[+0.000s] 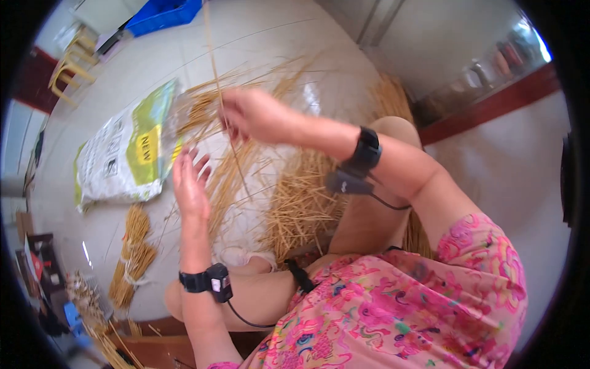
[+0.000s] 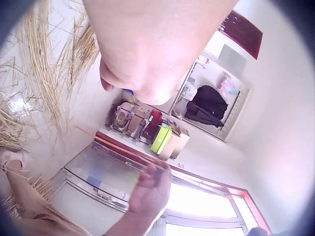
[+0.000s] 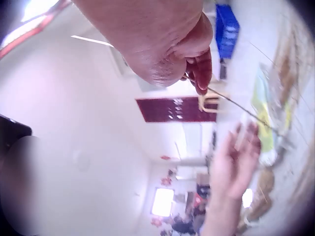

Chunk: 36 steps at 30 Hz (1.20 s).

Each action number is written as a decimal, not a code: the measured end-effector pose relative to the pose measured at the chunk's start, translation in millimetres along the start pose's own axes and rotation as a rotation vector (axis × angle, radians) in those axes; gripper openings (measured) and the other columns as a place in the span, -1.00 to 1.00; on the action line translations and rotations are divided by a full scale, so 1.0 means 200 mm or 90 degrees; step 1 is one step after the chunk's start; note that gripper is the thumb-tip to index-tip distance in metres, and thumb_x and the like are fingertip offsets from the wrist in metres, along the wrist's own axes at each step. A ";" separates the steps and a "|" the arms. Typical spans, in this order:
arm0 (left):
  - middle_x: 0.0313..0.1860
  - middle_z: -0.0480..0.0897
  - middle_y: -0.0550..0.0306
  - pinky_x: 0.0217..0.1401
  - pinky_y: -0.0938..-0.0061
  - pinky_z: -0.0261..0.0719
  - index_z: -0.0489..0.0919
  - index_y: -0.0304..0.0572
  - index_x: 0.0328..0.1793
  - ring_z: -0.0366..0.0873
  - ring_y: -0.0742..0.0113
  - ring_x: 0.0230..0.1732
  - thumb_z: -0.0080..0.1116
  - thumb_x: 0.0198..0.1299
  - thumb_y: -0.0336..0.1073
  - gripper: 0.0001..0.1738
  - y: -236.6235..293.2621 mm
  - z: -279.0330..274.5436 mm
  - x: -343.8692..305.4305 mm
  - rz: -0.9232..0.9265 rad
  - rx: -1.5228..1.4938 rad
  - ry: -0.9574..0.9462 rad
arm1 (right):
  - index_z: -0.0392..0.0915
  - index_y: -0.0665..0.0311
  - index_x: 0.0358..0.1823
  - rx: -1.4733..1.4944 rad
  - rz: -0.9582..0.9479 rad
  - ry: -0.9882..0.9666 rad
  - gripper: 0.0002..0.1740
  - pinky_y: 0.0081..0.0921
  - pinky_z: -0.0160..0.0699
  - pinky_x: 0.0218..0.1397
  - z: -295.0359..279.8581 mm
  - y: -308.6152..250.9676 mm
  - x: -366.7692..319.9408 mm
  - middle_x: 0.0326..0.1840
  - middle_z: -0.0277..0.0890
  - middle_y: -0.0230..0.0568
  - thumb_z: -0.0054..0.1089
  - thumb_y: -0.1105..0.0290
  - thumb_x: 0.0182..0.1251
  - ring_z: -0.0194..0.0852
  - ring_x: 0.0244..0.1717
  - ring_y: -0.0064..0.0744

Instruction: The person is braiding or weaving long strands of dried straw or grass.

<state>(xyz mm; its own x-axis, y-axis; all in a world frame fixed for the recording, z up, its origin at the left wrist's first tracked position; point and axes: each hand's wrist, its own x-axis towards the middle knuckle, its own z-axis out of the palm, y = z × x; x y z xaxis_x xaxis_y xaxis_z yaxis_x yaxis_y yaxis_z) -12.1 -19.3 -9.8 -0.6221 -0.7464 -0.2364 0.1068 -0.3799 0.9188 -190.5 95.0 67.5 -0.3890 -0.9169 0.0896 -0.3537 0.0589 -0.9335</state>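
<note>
My right hand pinches one long, thin straw stalk, which slants past the fingers both upward and down toward the floor. In the right wrist view the stalk runs from the curled fingers toward the other hand. Below and left of it, my left hand is raised with its fingers spread and nothing in it. Loose long straw lies on the floor beneath the hands. Closer to the legs is a heap of short straw pieces.
A white and green plastic bag lies left of the hands. Tied straw bundles are nearer me on that side. A blue crate and a wooden stool stand farther off. More straw leans by the right knee.
</note>
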 end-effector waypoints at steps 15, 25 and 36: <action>0.08 0.38 0.07 -0.20 0.47 0.44 0.23 -0.25 0.29 0.47 0.33 -0.14 0.00 0.27 -0.31 -0.52 -0.21 -0.09 0.09 -0.086 0.141 0.085 | 0.44 0.38 -0.26 -0.742 0.391 0.311 -0.78 0.01 0.41 -0.16 -1.29 0.75 -1.91 -0.28 0.51 0.17 -0.21 0.41 0.32 0.46 -0.20 0.20; -0.18 0.51 -0.02 -0.53 0.59 0.43 0.27 -0.39 0.24 0.49 0.34 -0.41 -0.02 0.18 -0.34 -0.50 -0.62 -0.57 0.26 -0.149 0.404 0.208 | 0.59 0.34 -0.28 -0.662 0.829 0.040 -0.76 -0.15 0.53 -0.13 -0.80 1.37 -3.09 -0.26 0.56 0.12 -0.01 0.35 0.24 0.54 -0.18 0.08; 0.01 0.48 -0.42 0.16 0.15 0.41 0.63 -0.27 -0.15 0.44 -0.23 0.05 0.02 0.03 -0.27 -0.69 -0.96 -0.81 0.21 -0.108 0.861 0.132 | 0.52 0.40 -0.08 -0.227 0.149 0.568 -0.79 -0.63 0.43 -0.26 -0.88 0.28 -1.27 -0.31 0.54 -0.26 -0.03 0.47 0.35 0.42 -0.36 -0.59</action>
<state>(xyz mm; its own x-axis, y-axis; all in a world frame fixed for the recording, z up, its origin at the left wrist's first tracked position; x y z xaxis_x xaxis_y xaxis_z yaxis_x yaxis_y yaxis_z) 66.8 -65.3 -246.2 -0.4125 -0.8571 -0.3086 -0.8624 0.2583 0.4354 -261.7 400.5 54.6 -0.9289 -0.2410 0.2811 -0.3636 0.4505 -0.8153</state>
